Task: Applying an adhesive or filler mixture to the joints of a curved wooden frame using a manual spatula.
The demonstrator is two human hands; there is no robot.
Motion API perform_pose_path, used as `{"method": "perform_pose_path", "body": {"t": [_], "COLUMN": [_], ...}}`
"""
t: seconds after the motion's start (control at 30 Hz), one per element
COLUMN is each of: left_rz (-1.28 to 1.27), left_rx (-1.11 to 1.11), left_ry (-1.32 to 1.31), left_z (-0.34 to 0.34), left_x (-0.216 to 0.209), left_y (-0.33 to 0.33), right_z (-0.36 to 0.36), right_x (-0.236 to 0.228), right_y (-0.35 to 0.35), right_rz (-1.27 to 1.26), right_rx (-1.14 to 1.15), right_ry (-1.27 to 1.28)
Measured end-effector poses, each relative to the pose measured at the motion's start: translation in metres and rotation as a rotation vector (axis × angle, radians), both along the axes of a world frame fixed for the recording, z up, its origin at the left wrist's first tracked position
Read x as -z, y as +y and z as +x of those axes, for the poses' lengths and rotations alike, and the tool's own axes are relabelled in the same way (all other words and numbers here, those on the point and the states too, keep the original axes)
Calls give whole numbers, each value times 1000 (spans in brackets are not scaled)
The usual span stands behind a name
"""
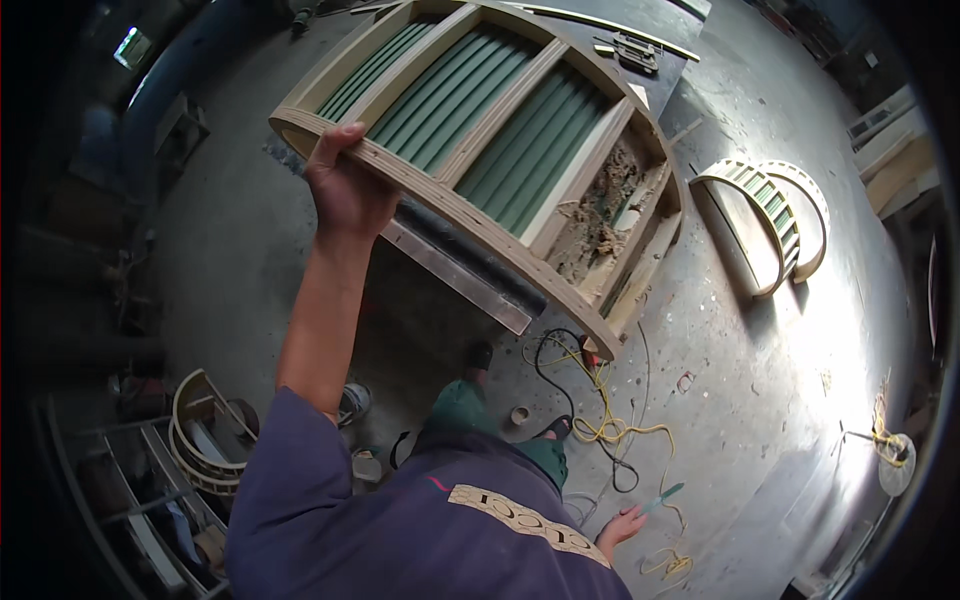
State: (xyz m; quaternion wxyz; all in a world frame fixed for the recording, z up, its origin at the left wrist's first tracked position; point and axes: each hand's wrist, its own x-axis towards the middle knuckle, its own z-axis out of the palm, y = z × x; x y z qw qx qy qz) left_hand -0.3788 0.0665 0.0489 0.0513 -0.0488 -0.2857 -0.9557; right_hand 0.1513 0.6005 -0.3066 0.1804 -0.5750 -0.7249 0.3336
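A large curved wooden frame [457, 192] with plywood edges and ribs fills the upper middle. Between several ribs run dark green slats [455, 95]; at its right end the bays hold brown, crumbly debris [602, 212]. My left hand [350, 190] grips the frame's near edge, thumb on top and fingers hidden beneath. Low on the right, away from the frame, my right hand [625, 524] is closed round a slim, teal, blade-like tool [664, 497]; its exact kind is too small to make out.
Under the frame is a workbench with a metal edge [460, 278]; clamp-like metal parts [634, 52] lie farther back. Two curved frames [768, 205] stand on the floor at right. Yellow and black cables [612, 432] loop near my feet. A rack [140, 500] stands lower left.
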Motion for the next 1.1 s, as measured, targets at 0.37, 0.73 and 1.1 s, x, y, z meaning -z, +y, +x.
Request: {"method": "perform_pose_path", "body": {"t": [0.37, 0.73, 1.1], "left_rz": [-81, -99, -365], "left_rx": [-11, 24, -156], "left_ry": [-6, 31, -313], "left_z": [-86, -94, -45], "left_x": [81, 130, 154], "left_y": [-98, -124, -69], "right_z": [-37, -19, 10], "right_x": [-9, 28, 111], "right_y": [-106, -120, -160], "right_rz": [-122, -159, -78], "right_rx": [22, -12, 207], "right_ry": [152, 84, 128]}}
